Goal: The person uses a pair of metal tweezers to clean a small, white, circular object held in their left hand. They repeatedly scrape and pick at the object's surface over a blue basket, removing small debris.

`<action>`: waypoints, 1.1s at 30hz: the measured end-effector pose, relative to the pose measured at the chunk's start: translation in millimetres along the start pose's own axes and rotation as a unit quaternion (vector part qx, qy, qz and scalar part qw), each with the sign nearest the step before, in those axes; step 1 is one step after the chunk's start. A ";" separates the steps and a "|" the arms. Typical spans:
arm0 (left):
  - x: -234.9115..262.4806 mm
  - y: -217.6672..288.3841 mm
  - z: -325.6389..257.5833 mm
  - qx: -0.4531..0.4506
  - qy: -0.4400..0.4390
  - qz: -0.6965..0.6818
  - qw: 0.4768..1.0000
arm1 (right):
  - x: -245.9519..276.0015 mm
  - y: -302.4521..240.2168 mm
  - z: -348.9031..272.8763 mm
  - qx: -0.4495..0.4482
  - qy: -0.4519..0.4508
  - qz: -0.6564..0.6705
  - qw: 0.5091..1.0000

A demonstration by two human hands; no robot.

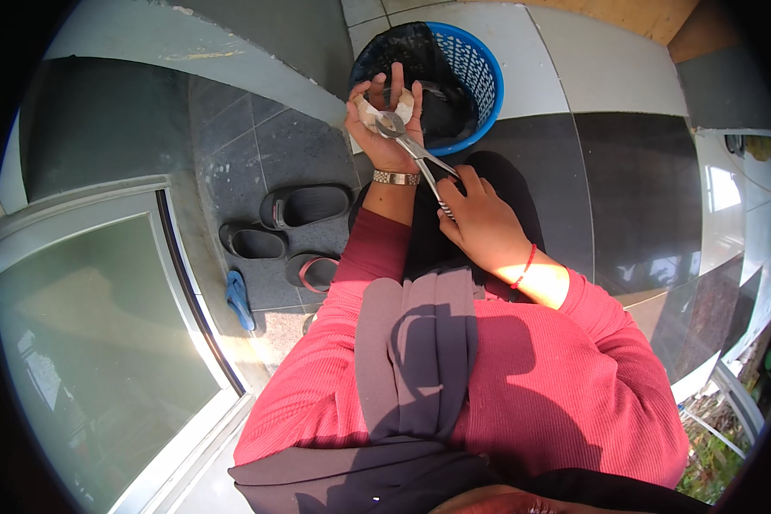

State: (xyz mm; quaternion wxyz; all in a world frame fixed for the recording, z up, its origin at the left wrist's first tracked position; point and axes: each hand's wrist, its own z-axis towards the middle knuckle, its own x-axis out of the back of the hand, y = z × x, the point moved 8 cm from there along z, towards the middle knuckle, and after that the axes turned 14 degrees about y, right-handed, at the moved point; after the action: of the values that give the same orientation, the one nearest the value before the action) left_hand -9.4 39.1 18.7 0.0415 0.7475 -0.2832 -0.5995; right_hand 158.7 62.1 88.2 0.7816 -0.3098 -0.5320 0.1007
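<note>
Over the blue bin my left hand [387,152] is turned palm up, its fingers partly curled round a pale, white-and-tan lump [369,113] whose kind I cannot make out. My right hand [490,224] grips the handles of a shiny metal two-handled tool [418,151], which has ridged grips and a rounded head. That head rests against the lump in my left palm and hides part of it. Beneath and beyond my left hand stands the blue perforated plastic bin [495,79], lined with a black plastic bag [403,41].
Dark clogs [319,206], a blue flip-flop [239,301] and other footwear lie on the grey tiles to my left. A white-framed door [86,343] with a frosted pane stands at the left. Black and white floor tiles [642,188] spread to my right.
</note>
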 end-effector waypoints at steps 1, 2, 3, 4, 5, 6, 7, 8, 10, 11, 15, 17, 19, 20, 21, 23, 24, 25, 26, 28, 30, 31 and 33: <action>-0.2 0.9 -0.1 -0.005 0.000 0.004 1.000 | -0.7 0.4 0.2 0.003 -0.008 -0.001 1.000; 0.1 1.6 -0.1 -0.008 0.001 0.010 1.000 | -1.3 1.5 0.7 0.005 -0.016 -0.001 1.000; 0.5 2.4 -0.1 -0.010 0.003 0.016 1.000 | -1.7 2.3 1.1 0.008 -0.023 -0.002 1.000; 1.4 2.3 0.2 -0.011 0.005 0.022 1.000 | -2.0 3.8 1.5 0.001 -0.036 -0.001 0.999; 2.9 2.1 1.1 -0.014 0.006 0.028 0.999 | -1.6 4.8 2.1 -0.007 -0.049 0.000 0.999; 4.9 1.8 2.4 -0.017 0.007 0.033 0.999 | -2.3 6.6 2.1 -0.014 -0.061 0.002 0.998; 5.6 2.2 3.5 -0.020 0.007 0.039 0.999 | -0.8 7.5 2.6 0.002 -0.041 0.000 0.999; 5.9 2.6 4.3 -0.024 0.004 0.046 0.999 | -1.0 10.3 1.9 0.018 -0.021 -0.002 1.000; 5.5 3.8 5.2 -0.032 -0.002 0.060 0.998 | 2.1 15.4 3.2 0.017 0.005 0.012 1.000; 5.6 4.4 5.1 -0.038 0.001 0.065 0.997 | 3.6 18.8 4.4 0.001 0.010 0.027 1.000; -0.7 5.5 0.8 -0.066 -0.002 0.092 0.994 | 9.4 25.4 9.0 -0.062 0.020 -0.044 0.997; -5.0 6.9 -2.0 -0.084 -0.006 0.107 0.991 | 10.6 27.3 11.3 -0.051 0.058 -0.067 0.995; -7.2 7.4 -1.9 -0.101 -0.009 0.116 0.988 | 7.2 31.8 13.5 -0.050 0.084 -0.075 0.992; -7.5 6.5 -0.7 -0.103 -0.011 0.117 0.988 | 4.0 34.5 14.5 -0.054 0.091 -0.073 0.992; -8.0 5.5 1.0 -0.104 -0.014 0.119 0.987 | 1.4 37.6 15.8 -0.058 0.098 -0.071 0.991; -5.9 4.7 4.3 -0.105 -0.010 0.124 0.987 | -1.4 42.8 19.7 -0.051 0.120 -0.054 0.990; -4.2 5.4 6.3 -0.106 -0.005 0.129 0.986 | -1.1 44.2 21.6 -0.048 0.132 -0.045 0.989; -2.8 5.9 8.2 -0.106 0.000 0.133 0.985 | -3.8 46.2 23.4 -0.056 0.116 -0.050 0.990; -1.3 6.3 9.3 -0.107 0.004 0.137 0.985 | -5.9 47.3 25.3 -0.063 0.100 -0.056 0.991; 1.1 6.9 11.8 -0.110 0.012 0.146 0.983 | -8.3 50.3 28.7 -0.080 0.076 -0.056 0.992; 4.8 4.7 16.8 -0.094 0.032 0.153 0.983 | -9.3 53.5 31.9 -0.099 0.060 -0.047 0.992; 6.6 4.6 18.0 -0.087 0.043 0.156 0.983 | -9.8 55.7 32.3 -0.127 0.058 0.013 0.990; 12.5 3.4 19.0 -0.056 0.069 0.136 0.987 | -12.0 60.3 31.9 -0.182 0.052 0.133 0.973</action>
State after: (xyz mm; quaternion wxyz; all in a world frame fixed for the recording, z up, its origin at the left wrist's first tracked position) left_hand -26.6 35.6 3.9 0.1837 0.7380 -0.3446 -0.5504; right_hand 135.6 115.7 51.1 0.7179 -0.5199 -0.4543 0.0891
